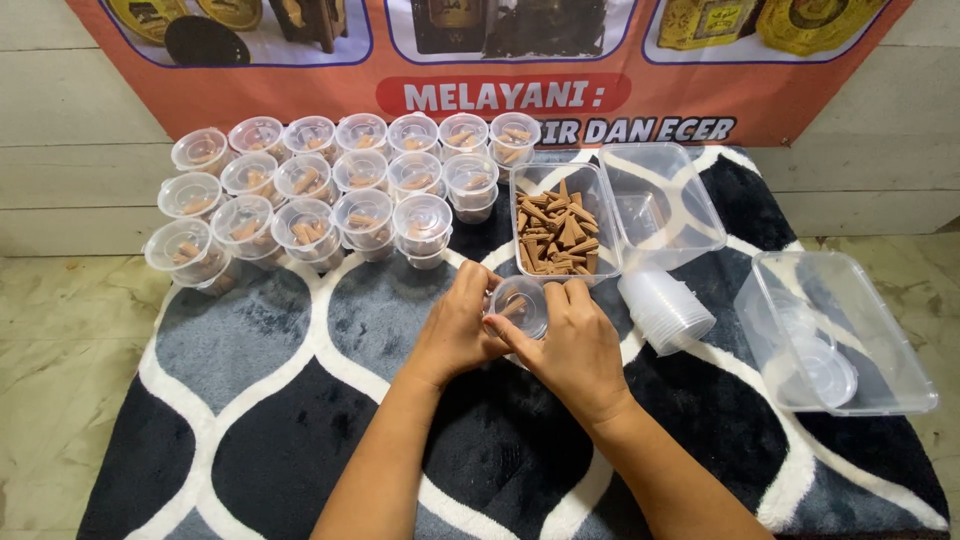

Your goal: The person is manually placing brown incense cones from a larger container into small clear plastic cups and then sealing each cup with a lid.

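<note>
The cup [521, 305], a small clear plastic one with a few brown cones inside, sits between both hands just in front of the cone box [556, 230], low over the rug [280, 380]. The left hand [460, 325] curls round its left side, fingers bent against the wall. The right hand [575, 345] closes on the right side, thumb lying across the near rim and fingertips on the far edge, as if pressing a lid down; whether a lid is already on the cup I cannot tell.

Behind it the open cone box is about half full of brown incense cones, its hinged lid [660, 195] thrown back to the right. A stack of empty cups [665, 310] lies on its side just right of the hands. Further right a larger clear container [840, 335] holds what look like loose lids. To the left, three rows of filled, lidded cups [330, 190] stand close together near the wall, under an orange banner [500, 60].

The likely slip here is a squeeze: the cup's wall looks thin, and uneven pressure from the thumb could buckle it or tip it, spilling cones onto the patterned rug, where they would be hard to spot. A lid pushed down crooked could also pop loose on one side.
</note>
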